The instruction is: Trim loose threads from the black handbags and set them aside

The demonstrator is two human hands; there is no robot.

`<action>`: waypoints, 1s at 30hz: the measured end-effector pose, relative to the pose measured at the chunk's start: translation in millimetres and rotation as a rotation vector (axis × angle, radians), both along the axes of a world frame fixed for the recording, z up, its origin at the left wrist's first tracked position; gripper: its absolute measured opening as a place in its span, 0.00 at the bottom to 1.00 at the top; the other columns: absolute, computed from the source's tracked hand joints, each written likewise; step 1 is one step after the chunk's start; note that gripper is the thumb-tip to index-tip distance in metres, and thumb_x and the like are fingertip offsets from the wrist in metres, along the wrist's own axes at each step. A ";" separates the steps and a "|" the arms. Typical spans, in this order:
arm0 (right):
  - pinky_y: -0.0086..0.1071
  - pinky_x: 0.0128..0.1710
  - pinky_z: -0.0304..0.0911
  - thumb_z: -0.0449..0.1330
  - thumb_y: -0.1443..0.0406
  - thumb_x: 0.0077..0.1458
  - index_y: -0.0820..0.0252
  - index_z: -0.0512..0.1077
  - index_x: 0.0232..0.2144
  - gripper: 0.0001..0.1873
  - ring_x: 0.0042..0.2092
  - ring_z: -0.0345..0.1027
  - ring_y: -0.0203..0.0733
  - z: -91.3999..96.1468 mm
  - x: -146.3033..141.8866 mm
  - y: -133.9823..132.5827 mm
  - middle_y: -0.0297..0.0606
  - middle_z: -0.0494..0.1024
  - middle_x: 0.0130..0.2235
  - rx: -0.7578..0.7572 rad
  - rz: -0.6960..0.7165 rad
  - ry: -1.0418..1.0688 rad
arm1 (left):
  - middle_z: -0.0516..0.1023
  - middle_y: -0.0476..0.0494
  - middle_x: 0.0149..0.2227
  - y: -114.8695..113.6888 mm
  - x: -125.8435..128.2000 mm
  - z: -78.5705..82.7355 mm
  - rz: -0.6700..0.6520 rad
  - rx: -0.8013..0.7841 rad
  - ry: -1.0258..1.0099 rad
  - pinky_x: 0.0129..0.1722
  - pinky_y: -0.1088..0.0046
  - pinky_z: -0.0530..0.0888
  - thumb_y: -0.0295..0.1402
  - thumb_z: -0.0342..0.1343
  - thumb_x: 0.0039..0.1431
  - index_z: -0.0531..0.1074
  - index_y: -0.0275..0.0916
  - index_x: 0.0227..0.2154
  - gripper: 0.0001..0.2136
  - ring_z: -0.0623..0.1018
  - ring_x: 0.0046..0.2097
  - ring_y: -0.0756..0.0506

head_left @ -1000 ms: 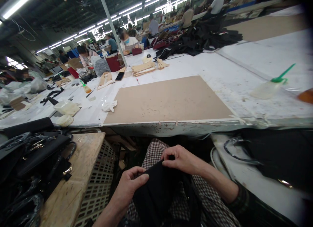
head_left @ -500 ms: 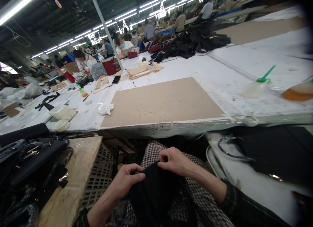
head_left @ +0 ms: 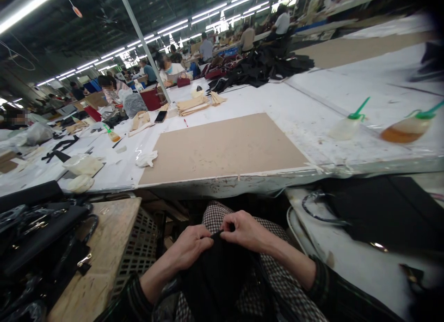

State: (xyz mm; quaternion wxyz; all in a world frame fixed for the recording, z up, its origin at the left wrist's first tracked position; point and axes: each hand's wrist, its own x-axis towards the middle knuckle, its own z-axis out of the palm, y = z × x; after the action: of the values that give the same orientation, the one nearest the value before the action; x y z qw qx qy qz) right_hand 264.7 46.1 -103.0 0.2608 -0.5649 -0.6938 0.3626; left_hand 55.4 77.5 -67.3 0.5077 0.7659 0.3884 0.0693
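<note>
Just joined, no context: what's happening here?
A seated person holds black fabric in their lap, below the white table. The left hand and right hand pinch its top edge, close together. To the left, black bags lie piled on a wooden bench; a clear bottle and an amber bottle stand on the table.

Black fabric piece (head_left: 218,276), soft, draped over checked lap, top edge pinched

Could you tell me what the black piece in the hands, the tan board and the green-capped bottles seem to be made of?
Black piece, pinched by left hand and right hand: soft matte fabric or thin leather, limp folds. Tan board: dull, scuffed fibreboard or cardboard. Green-capped bottles: translucent plastic; amber liquid shows through one.
</note>
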 end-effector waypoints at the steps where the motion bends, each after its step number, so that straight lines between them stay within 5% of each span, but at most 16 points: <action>1: 0.27 0.26 0.55 0.63 0.70 0.45 0.59 0.75 0.21 0.04 0.26 0.68 0.36 0.5 0.0 0.0 0.30 0.76 0.22 -0.003 0.002 0.001 | 0.70 0.49 0.29 -2.5 -5.0 3.1 0.021 -0.024 0.009 0.31 0.74 0.61 0.33 0.51 0.57 0.74 0.38 0.23 0.11 0.68 0.32 0.47; 5: 0.27 0.26 0.56 0.63 0.69 0.46 0.59 0.75 0.20 0.05 0.26 0.68 0.37 -0.3 -1.3 0.8 0.30 0.76 0.22 -0.009 0.017 0.017 | 0.69 0.49 0.30 -13.2 -29.3 18.9 0.100 -0.125 0.061 0.32 0.73 0.61 0.35 0.52 0.58 0.76 0.38 0.24 0.12 0.69 0.34 0.47; 8: 0.28 0.28 0.58 0.63 0.69 0.45 0.58 0.74 0.20 0.05 0.28 0.69 0.38 -2.8 -2.3 2.1 0.30 0.77 0.24 -0.007 0.027 0.026 | 0.73 0.47 0.36 -21.3 -48.1 25.4 0.151 -0.207 0.022 0.41 0.72 0.64 0.33 0.54 0.58 0.81 0.39 0.34 0.10 0.72 0.42 0.44; 14: 0.29 0.31 0.61 0.62 0.68 0.47 0.59 0.73 0.19 0.07 0.29 0.71 0.40 -2.2 -2.8 1.6 0.33 0.79 0.26 -0.011 0.034 0.034 | 0.73 0.44 0.44 -35.9 -75.8 18.0 0.305 -0.430 -0.221 0.48 0.70 0.66 0.30 0.61 0.53 0.79 0.41 0.47 0.17 0.71 0.48 0.42; 23: 0.30 0.35 0.64 0.62 0.66 0.49 0.58 0.71 0.19 0.08 0.32 0.73 0.41 0.6 -2.7 -7.2 0.33 0.81 0.30 0.019 0.052 0.091 | 0.72 0.50 0.23 -28.0 -57.7 -3.5 0.491 -0.422 -0.164 0.29 0.76 0.62 0.40 0.68 0.47 0.76 0.32 0.24 0.14 0.67 0.27 0.52; 30: 0.30 0.34 0.63 0.63 0.67 0.49 0.58 0.72 0.20 0.08 0.32 0.73 0.41 2.5 -6.0 -8.0 0.33 0.81 0.29 0.022 0.073 0.100 | 0.59 0.57 0.16 -12.2 -21.3 -14.5 0.387 -0.382 -0.096 0.21 0.77 0.51 0.47 0.68 0.42 0.64 0.36 0.18 0.22 0.55 0.21 0.56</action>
State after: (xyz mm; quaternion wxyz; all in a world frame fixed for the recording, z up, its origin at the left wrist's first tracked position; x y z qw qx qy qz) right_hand 258.7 38.1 -100.5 0.2881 -0.5175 -0.7039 0.3921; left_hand 34.1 65.3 -81.7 0.6379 0.5637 0.5092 0.1268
